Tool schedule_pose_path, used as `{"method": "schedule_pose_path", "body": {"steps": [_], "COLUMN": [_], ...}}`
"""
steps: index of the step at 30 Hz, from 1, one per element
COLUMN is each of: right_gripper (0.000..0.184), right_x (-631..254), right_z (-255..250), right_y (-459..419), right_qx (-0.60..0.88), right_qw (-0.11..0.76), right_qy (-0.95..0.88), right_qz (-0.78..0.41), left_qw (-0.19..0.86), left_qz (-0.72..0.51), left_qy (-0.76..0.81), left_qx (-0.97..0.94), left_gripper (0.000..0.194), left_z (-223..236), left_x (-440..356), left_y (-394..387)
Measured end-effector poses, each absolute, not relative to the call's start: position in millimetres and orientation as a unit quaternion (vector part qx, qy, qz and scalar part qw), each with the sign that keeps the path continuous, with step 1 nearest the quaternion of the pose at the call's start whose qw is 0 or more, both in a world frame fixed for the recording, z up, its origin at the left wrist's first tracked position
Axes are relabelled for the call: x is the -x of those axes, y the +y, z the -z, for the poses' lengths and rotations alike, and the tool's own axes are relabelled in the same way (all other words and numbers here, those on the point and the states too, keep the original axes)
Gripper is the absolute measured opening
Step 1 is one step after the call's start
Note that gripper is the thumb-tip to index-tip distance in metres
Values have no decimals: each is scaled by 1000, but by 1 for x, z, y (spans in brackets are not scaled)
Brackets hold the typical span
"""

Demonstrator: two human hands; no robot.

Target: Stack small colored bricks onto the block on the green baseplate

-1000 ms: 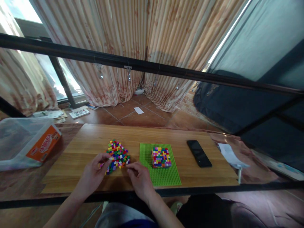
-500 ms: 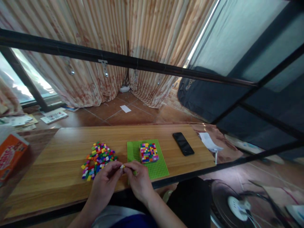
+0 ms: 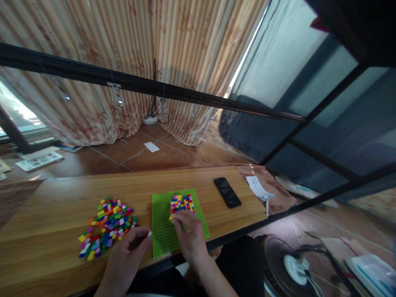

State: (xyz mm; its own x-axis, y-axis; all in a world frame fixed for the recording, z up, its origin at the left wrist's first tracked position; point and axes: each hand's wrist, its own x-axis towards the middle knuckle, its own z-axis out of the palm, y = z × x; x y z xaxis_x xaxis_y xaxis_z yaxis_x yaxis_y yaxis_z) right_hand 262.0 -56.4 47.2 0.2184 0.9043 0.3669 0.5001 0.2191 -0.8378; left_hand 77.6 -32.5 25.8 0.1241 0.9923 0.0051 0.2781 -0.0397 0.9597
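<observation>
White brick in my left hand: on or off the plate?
Off: the brick is pinched in your left hand, beside the plate.

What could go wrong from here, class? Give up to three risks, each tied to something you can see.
1. The small white brick is held just at the fingertips of the left hand, so it could slip and drop.
2. The right hand, pinching a yellow brick, covers the near part of the brick block, so a brick might be misplaced there.
3. The loose bricks lie close to the left hand, which might scatter some.
</observation>
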Motion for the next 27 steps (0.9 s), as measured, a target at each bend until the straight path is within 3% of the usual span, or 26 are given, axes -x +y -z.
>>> {"method": "schedule_pose_path", "body": {"steps": [7, 27], "right_gripper": [12, 13], "right_x": [-333, -338], "right_z": [-49, -50], "right_y": [-7, 23], "right_qx": [649, 624], "right_qw": [458, 324], "right_qy": [-594, -691], "right_qz": [-130, -170], "left_qw": [318, 303], "left_qz": [-395, -380], "left_qy": [475, 474], "left_qx": [-719, -735], "left_gripper": [26, 28], "left_z": [-3, -2], "left_x": [-64, -65], "left_y": [-36, -35]}}
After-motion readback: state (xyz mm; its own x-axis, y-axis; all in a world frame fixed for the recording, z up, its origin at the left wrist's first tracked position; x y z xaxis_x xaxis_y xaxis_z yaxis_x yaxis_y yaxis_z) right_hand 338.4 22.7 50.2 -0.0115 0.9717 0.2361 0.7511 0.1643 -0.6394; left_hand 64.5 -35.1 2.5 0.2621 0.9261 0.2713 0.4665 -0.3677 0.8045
